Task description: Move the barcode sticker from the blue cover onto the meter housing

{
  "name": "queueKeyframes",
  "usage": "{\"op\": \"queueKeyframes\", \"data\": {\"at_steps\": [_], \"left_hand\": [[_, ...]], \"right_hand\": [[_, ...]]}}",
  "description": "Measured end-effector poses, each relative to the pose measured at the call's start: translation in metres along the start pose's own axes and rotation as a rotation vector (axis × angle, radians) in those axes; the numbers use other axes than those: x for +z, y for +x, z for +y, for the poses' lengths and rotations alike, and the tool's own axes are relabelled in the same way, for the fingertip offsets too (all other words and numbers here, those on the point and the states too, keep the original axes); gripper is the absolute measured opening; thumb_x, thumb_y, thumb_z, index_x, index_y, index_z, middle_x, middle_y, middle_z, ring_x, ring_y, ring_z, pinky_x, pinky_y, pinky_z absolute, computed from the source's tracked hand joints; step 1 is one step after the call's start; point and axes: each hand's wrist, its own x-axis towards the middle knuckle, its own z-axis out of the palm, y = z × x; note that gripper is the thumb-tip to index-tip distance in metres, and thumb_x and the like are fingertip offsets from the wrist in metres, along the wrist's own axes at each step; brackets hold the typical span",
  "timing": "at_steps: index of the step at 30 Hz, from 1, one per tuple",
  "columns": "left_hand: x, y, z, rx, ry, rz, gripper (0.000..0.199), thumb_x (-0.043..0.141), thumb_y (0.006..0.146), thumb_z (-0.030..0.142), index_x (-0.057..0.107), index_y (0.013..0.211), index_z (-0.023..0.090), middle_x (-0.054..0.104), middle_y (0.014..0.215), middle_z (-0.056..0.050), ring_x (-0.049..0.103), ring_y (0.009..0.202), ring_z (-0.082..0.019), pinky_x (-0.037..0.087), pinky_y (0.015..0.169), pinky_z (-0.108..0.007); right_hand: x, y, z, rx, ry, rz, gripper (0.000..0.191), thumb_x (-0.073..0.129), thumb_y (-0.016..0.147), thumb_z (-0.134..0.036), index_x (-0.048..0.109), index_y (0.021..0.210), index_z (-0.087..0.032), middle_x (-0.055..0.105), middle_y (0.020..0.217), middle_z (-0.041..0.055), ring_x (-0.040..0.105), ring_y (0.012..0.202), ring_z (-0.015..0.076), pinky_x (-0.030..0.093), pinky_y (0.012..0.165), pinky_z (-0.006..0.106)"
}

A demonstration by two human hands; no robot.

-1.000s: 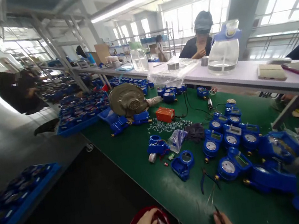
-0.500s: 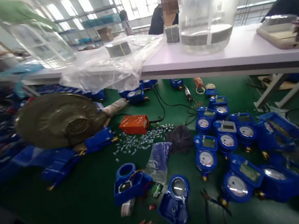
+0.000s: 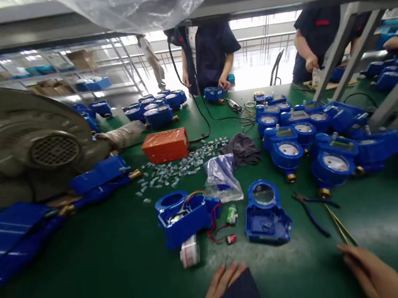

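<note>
My left hand lies on the green bench, fingers stretched and holding nothing, its sleeve covering part of it. At the lower right, my right hand has its thumb and forefinger on a pair of brass-coloured tweezers, tips pointing away from me. Beyond them lie dark-handled pliers. In front of my left hand stands an open blue meter housing with red wires, a green battery and a small red connector. A white cylindrical part leans against it. Right of these is a blue meter cover with a round window.
Blue water meters crowd the right side. A large blower and more blue units occupy the left. Behind are an orange box, scattered small clear pieces, a plastic bag and a grey cloth. Co-workers stand across the bench.
The view has tilted down and shifted. My right hand has come into view with the tweezers. My left hand stays flat near the housing, with its sleeve now showing.
</note>
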Motion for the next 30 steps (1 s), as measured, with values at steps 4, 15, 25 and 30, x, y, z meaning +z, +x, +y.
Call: {"op": "queueKeyframes", "data": {"at_steps": [4,15,25,30], "left_hand": [[-0.032,-0.005,0.024,0.248,0.043,0.023,0.034,0.047,0.089,0.03,0.057,0.122,0.03,0.052,0.135,-0.002,0.042,0.128,-0.027,0.028,0.111,-0.048],[-0.078,-0.031,0.054,0.346,-0.008,0.365,0.032,0.041,0.092,0.024,0.053,0.121,0.02,0.057,0.119,-0.011,0.054,0.11,-0.022,0.048,0.095,-0.04],[-0.139,0.003,0.014,0.165,-0.163,0.778,0.047,0.055,0.086,0.033,0.041,0.13,0.027,0.035,0.138,-0.01,0.028,0.133,-0.028,0.017,0.113,-0.052],[-0.168,0.011,-0.071,-0.033,-0.58,0.544,0.109,0.069,0.063,0.063,0.01,0.144,0.023,0.017,0.148,-0.021,0.022,0.136,-0.041,0.03,0.104,-0.058]], "right_hand": [[-0.008,-0.002,-0.033,-0.257,-0.053,0.103,0.034,0.044,0.088,-0.046,0.064,0.098,-0.02,0.066,0.096,0.0097,0.063,0.089,0.0226,0.05,0.082,0.037],[0.049,0.035,-0.128,-0.594,-0.091,-0.065,0.025,0.043,0.091,-0.028,0.06,0.108,-0.024,0.054,0.128,0.0056,0.053,0.114,0.0188,0.042,0.1,0.034],[0.032,0.02,-0.129,-0.577,-0.061,-0.169,0.022,0.037,0.093,-0.03,0.056,0.089,-0.021,0.059,0.094,0.0066,0.058,0.085,0.0181,0.047,0.076,0.029],[0.009,0.011,-0.116,-0.414,0.024,-0.161,0.024,0.041,0.091,-0.041,0.056,0.091,-0.022,0.056,0.081,0.0022,0.054,0.071,0.016,0.045,0.06,0.023]]}}
